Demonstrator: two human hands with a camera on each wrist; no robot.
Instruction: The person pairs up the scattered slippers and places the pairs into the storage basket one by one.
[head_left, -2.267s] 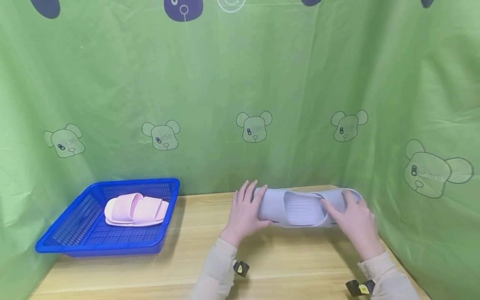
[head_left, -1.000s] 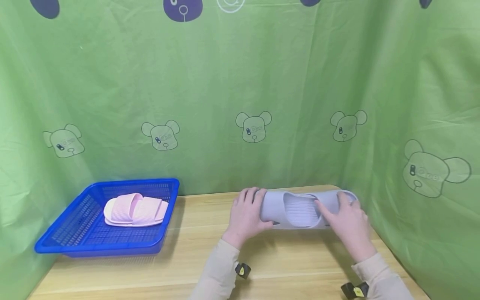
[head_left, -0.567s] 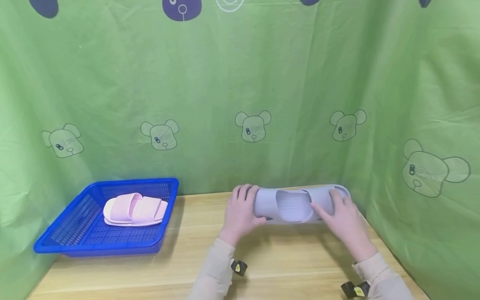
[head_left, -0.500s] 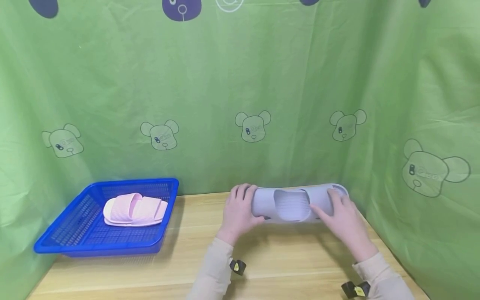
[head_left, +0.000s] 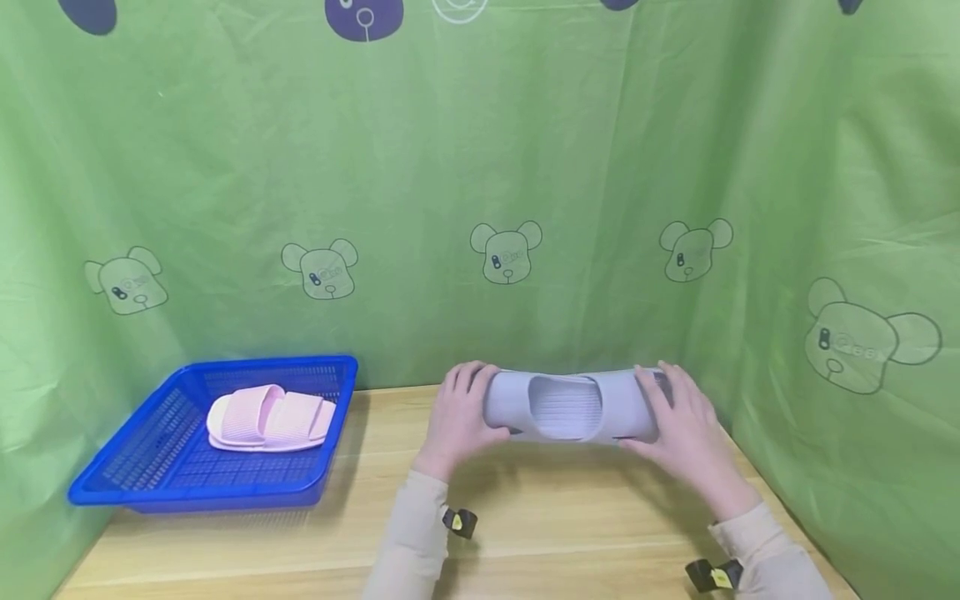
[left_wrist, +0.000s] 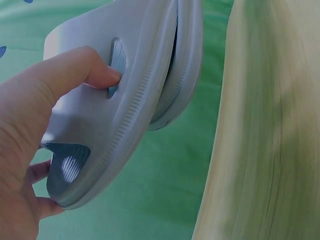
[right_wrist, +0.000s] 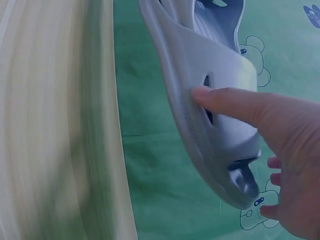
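Note:
Both hands hold a pair of pale grey-blue slippers lengthwise above the table, nested with the straps towards opposite ends. At the left end, my left hand grips one slipper. The left wrist view shows its thumb pressing the side slot of that slipper, other fingers partly hidden behind, and the second sole alongside. My right hand grips the right end. Seen from the right wrist, its thumb lies across the side slot of the slipper strap, while the other fingertips show beyond the toe opening.
At the left of the wooden table stands a blue mesh basket. Inside lies a pair of pink slippers, nested together. A green curtain printed with bear heads encloses the back and sides.
The grey-blue slippers have shifted left and slightly up with my left hand. My right thumb has moved from the rim of the middle opening down to the near lower side.

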